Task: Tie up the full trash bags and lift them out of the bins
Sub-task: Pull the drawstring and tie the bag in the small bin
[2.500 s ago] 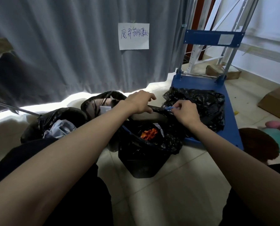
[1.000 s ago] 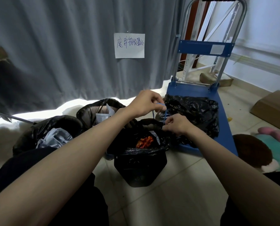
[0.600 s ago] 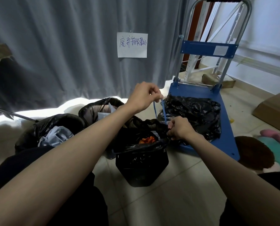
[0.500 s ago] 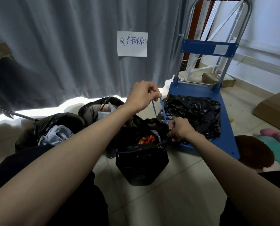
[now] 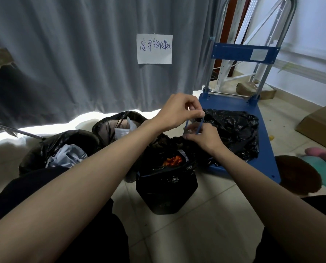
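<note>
You have two hands in view, the left hand (image 5: 174,111) and the right hand (image 5: 204,137). You can count four black trash bags: one (image 5: 166,188), two (image 5: 67,143), three (image 5: 109,126), four (image 5: 234,128). One blue cart (image 5: 264,149), one paper sign (image 5: 154,48).

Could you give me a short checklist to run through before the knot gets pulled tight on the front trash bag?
1. Left hand pinches the blue drawstring: ok.
2. Right hand holds the gathered bag neck: ok.
3. Front trash bag mouth closed: not ok, orange rubbish shows.
4. Knot formed: cannot tell.
5. Room on the blue cart for another bag: ok.
</note>
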The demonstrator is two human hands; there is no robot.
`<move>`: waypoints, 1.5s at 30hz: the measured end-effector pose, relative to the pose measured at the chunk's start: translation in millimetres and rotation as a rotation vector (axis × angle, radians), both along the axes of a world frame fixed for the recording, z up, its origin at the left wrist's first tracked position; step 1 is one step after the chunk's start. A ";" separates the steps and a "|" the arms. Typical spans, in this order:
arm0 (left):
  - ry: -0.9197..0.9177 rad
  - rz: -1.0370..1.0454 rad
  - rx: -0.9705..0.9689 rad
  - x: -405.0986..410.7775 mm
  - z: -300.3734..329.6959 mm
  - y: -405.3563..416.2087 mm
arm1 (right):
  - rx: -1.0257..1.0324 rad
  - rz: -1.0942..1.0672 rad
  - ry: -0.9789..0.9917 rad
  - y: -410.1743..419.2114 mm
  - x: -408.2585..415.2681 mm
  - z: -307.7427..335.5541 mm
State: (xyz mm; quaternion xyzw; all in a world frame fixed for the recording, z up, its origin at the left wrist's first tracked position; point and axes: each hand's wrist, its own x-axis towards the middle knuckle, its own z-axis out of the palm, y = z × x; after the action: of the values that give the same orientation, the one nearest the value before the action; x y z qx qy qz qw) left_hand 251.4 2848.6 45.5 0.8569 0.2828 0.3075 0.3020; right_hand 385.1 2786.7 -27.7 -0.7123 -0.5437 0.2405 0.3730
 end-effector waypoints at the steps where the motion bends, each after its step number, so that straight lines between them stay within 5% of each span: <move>1: -0.005 -0.021 0.001 1.5 0.6 -1.5 | 0.032 -0.006 0.025 0.3 -2.1 1.0; 6: -0.031 -0.046 -0.038 -0.2 -3.6 -1.9 | 0.068 -0.027 0.084 -2.6 -0.9 1.3; 10: 0.003 0.129 -0.097 -4.4 -26.3 8.3 | 0.086 -0.075 0.106 -1.5 2.7 2.1; 16: 0.501 0.191 0.060 -18.2 -60.2 18.3 | 0.081 -0.093 0.144 -2.3 2.0 6.1; 20: 0.643 0.187 0.270 -14.3 -68.5 17.8 | 0.066 -0.080 0.139 -1.0 1.1 7.2; 27: 0.725 0.254 0.382 -18.0 -67.1 24.9 | 0.121 -0.232 0.132 6.6 9.4 7.0; 34: 0.693 0.228 0.348 -23.9 -59.7 26.9 | 0.005 -0.189 0.348 7.9 7.3 2.1; 38: 0.623 0.186 0.227 -38.3 -40.1 22.8 | -0.095 -0.221 0.258 4.2 11.9 3.6; 41: 0.636 0.088 0.123 -52.6 -29.9 15.6 | -0.224 -0.187 -0.088 -7.1 9.6 7.7; 45: 0.699 -0.002 0.057 -75.2 -25.5 6.5 | -0.175 0.118 -0.275 -20.9 -14.8 16.7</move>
State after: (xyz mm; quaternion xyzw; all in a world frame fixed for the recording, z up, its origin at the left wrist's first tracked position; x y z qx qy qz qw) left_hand 176.2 2855.1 20.0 0.9187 0.3596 0.0029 0.1632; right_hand 370.4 2765.8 -11.0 -0.7351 -0.6076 0.2087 0.2166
